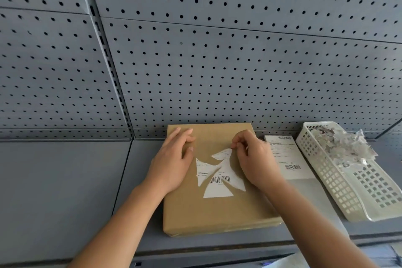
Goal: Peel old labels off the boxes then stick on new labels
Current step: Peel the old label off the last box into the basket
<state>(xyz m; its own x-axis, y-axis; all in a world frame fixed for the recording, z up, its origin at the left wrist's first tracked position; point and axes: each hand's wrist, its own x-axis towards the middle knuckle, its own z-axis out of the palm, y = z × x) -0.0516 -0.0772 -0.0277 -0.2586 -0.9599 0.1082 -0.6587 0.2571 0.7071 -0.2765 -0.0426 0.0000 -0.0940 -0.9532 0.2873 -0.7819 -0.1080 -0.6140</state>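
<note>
peeling torn old label [219,177] off cardboard box [217,213]
right hand [252,159] pinches its far tip; rest of it lies nearer the person; left hand [174,159] flat, fingers straight, bracing the box

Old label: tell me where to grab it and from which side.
Take the old label by its upper tip, where the right hand pinches it, coming from the far right. That tip looks lifted off the box, while the other torn points lie flat. Probably peel toward you, with the left hand pressing the box down.
</note>
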